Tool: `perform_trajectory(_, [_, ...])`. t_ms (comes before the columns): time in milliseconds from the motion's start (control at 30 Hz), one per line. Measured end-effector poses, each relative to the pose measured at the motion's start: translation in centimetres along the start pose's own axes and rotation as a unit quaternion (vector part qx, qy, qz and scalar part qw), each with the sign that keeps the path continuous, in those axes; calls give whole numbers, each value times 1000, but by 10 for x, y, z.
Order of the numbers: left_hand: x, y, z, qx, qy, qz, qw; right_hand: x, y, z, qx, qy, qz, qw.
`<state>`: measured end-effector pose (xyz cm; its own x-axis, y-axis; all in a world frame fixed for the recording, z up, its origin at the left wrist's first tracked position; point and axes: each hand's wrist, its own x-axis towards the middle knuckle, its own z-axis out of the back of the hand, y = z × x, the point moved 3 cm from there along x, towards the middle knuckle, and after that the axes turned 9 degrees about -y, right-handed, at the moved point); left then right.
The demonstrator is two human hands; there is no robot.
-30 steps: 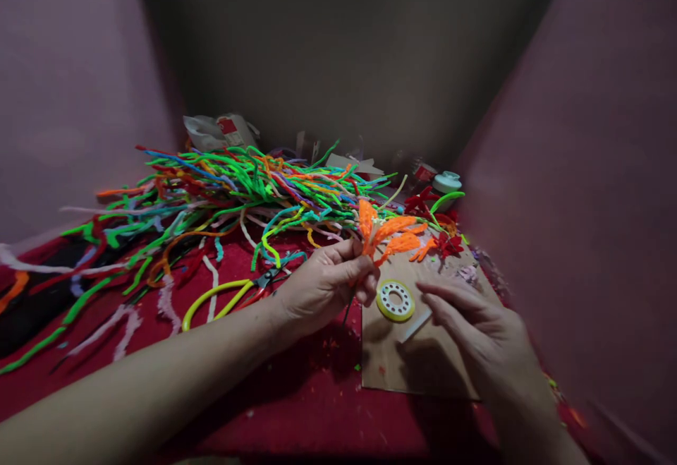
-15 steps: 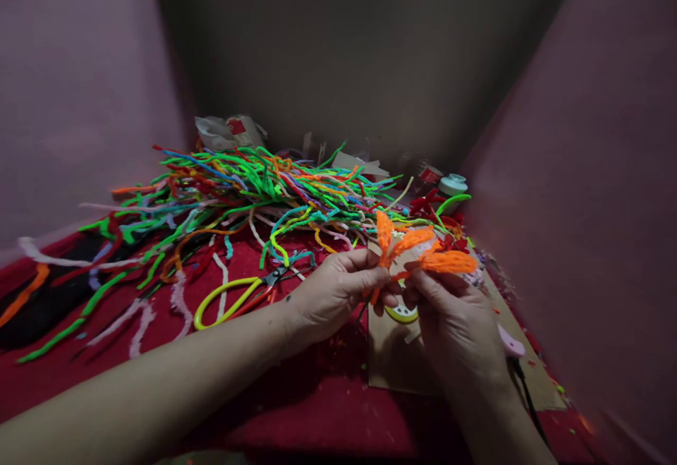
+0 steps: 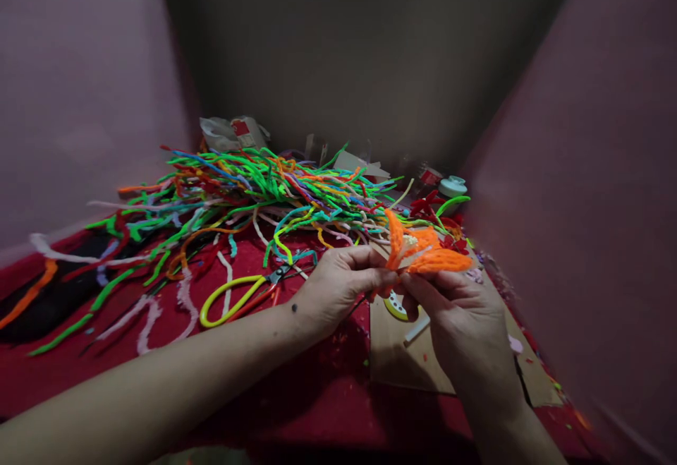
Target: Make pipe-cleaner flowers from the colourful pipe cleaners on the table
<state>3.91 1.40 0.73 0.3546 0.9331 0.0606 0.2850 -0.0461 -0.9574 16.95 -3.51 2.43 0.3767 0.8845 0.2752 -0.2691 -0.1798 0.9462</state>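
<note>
An orange pipe-cleaner flower (image 3: 423,248) with several looped petals is held up between both hands. My left hand (image 3: 338,285) pinches its base from the left. From the right, my right hand (image 3: 460,317) has fingertips closed on the base and a lower petal. Under the hands a yellow-green tape roll (image 3: 394,308) lies on a piece of brown cardboard (image 3: 407,359), partly hidden by the fingers.
A big heap of coloured pipe cleaners (image 3: 254,190) covers the red cloth (image 3: 296,394) behind and to the left. Yellow-handled scissors (image 3: 238,296) lie left of my left hand. Red pipe-cleaner flowers (image 3: 438,221) and a pale green container (image 3: 453,185) sit at the back right.
My right hand rose from the cardboard and took hold of the flower's base and petal. The flower shifted right and slightly down with both hands on it.
</note>
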Motion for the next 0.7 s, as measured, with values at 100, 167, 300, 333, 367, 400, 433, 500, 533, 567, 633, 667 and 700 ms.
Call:
perform_trajectory(100, [0,1,0,-20,9,2,1000,1,1,-2,0,8,20,1000])
perform_trajectory(167, [1,1,1,-31,12,2,999,1,1,-2,11,12,27,1000])
perform_trajectory(300, [2,3,1,-36,12,10,999,0,-1,-2,36,18,22,999])
perform_trajectory(333, [2,3,1,-35,12,12,999,-1,-2,-2,32,19,19,999])
perform_trajectory(367, [2,3,1,-33,11,13,999,-1,-2,-2,29,17,16,999])
perform_trajectory(400, [1,3,1,-31,10,12,999,-2,-2,-2,27,16,13,999])
perform_trajectory(433, [1,3,1,-27,8,12,1000,-2,-2,-1,26,13,8,1000])
perform_trajectory(500, [1,2,1,-19,4,12,1000,-1,-4,-1,31,13,-5,999])
perform_trajectory(533, [1,2,2,-17,3,12,1000,0,-5,-1,36,16,-13,999])
perform_trajectory(567, [0,2,2,-15,4,12,1000,0,-6,-1,41,22,-21,999])
perform_trajectory(633, [0,1,2,-12,7,9,1000,1,-6,-1,48,37,-31,998])
perform_trajectory(667, [0,1,2,-10,8,8,1000,2,-6,-2,50,43,-32,997])
perform_trajectory(700, [0,0,1,-7,9,8,1000,2,-6,-2,51,45,-30,997])
